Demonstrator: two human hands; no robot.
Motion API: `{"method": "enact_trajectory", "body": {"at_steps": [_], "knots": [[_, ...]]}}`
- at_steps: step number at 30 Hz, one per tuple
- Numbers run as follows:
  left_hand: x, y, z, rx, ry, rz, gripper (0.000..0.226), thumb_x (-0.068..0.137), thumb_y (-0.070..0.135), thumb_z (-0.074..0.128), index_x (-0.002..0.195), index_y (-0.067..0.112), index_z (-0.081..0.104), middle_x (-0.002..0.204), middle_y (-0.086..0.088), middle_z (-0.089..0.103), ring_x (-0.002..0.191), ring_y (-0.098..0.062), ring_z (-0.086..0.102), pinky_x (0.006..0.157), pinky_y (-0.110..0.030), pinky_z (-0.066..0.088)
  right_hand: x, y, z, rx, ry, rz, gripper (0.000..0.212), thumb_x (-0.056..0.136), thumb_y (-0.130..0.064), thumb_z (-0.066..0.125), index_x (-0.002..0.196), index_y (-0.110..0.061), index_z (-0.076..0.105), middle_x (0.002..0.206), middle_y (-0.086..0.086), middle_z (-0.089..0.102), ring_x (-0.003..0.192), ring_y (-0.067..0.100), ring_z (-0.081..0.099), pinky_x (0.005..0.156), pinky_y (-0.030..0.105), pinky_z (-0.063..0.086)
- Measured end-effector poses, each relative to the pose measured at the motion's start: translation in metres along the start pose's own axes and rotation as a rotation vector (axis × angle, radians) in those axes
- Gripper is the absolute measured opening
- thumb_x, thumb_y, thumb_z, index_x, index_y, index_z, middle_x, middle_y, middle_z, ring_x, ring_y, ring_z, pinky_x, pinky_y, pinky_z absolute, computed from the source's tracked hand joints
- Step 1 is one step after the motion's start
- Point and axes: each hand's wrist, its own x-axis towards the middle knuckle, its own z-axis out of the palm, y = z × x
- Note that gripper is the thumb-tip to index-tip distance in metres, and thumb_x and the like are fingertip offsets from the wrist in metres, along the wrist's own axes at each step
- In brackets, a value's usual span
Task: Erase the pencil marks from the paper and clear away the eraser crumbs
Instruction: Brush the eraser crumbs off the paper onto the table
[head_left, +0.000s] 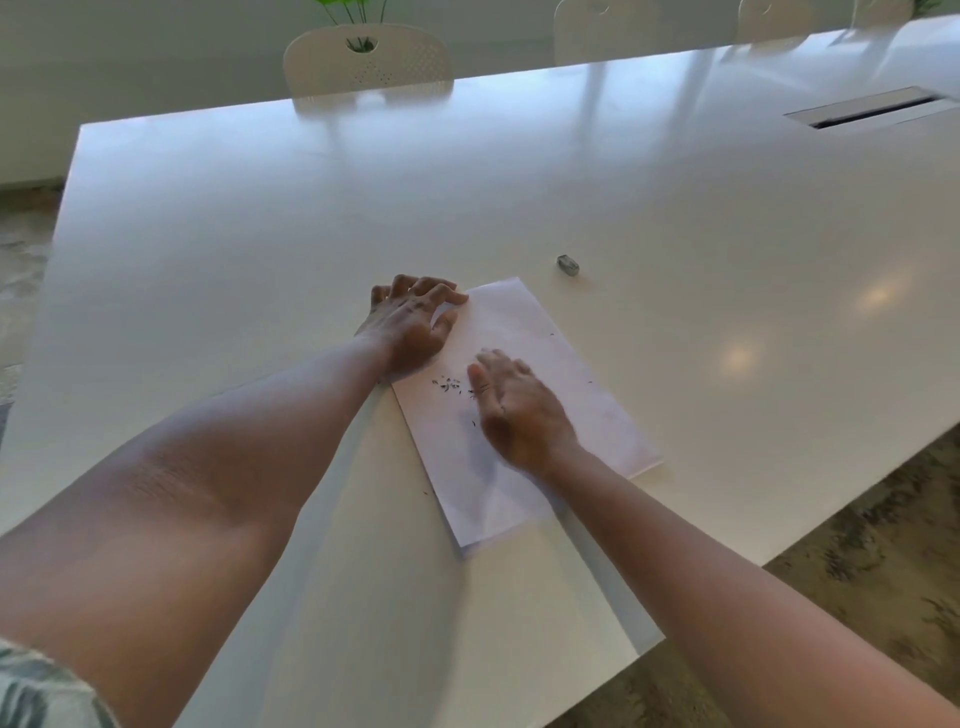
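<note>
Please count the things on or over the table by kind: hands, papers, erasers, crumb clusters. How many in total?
hand: 2, left hand and right hand
paper: 1
eraser: 1
crumb cluster: 1
Total: 5

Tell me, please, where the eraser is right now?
In the head view, the eraser lies on the table, just beyond the paper's far corner, untouched.

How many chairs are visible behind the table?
3. One chair is at far left, a second mid-top, a third further right; more may be hidden beyond the frame.
</note>
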Motion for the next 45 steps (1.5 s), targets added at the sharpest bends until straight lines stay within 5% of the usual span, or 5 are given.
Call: {"method": "enact_trajectory", "body": {"at_steps": [16, 24, 31, 38, 45], "knots": [[0.001, -0.002, 0.001, 0.006, -0.003, -0.004, 0.040, 0.107, 0.043, 0.035, 0.143, 0.038, 0.051, 0.155, 0.016, 0.041, 0.144, -0.016, 0.023, 0.110, -0.041, 0.018, 0.003, -0.001, -0.005, 0.007, 0.158, 0.160, 0.056, 0.103, -0.052, 0.025, 0.142, -0.017, 0.047, 0.149, 0.004, 0.046, 0.140, 0.025, 0.035, 0.110, 0.039, 0.032], [-0.002, -0.001, -0.001, 0.005, -0.014, 0.000, 0.041, 0.107, 0.043, 0.034, 0.145, 0.038, 0.050, 0.157, 0.015, 0.039, 0.144, -0.016, 0.023, 0.111, -0.042, 0.018, 0.003, -0.034, -0.002, 0.413, 0.158, 0.035, 0.032, 0.106, -0.044, 0.034, 0.109, -0.024, 0.060, 0.094, 0.001, 0.065, 0.087, 0.016, 0.059, 0.071, 0.023, 0.040], [-0.001, -0.001, 0.000, 0.006, 0.001, 0.000, 0.040, 0.107, 0.043, 0.036, 0.144, 0.038, 0.051, 0.156, 0.015, 0.041, 0.145, -0.016, 0.023, 0.111, -0.041, 0.018, 0.000, -0.004, -0.006, 0.126, 0.175, 0.175, 0.050, 0.106, -0.047, 0.025, 0.141, -0.020, 0.048, 0.146, 0.004, 0.051, 0.144, 0.029, 0.032, 0.113, 0.041, 0.029], [-0.002, 0.001, -0.002, 0.004, -0.022, -0.010, 0.041, 0.107, 0.043, 0.037, 0.145, 0.038, 0.050, 0.157, 0.015, 0.039, 0.145, -0.017, 0.023, 0.111, -0.041, 0.018, 0.001, -0.039, 0.006, 0.567, 0.132, 0.085, 0.034, 0.106, -0.035, 0.041, 0.120, -0.015, 0.064, 0.106, 0.002, 0.069, 0.091, 0.008, 0.061, 0.075, 0.015, 0.045], [-0.002, 0.001, -0.003, 0.001, -0.011, -0.010, 0.040, 0.107, 0.042, 0.037, 0.144, 0.038, 0.051, 0.157, 0.015, 0.040, 0.145, -0.017, 0.024, 0.110, -0.041, 0.018, 0.028, 0.017, -0.046, 0.179, -0.174, -0.034, 0.074, 0.072, -0.045, 0.085, 0.136, -0.024, 0.056, 0.140, -0.009, 0.057, 0.127, 0.005, 0.053, 0.113, 0.033, 0.041]]}}
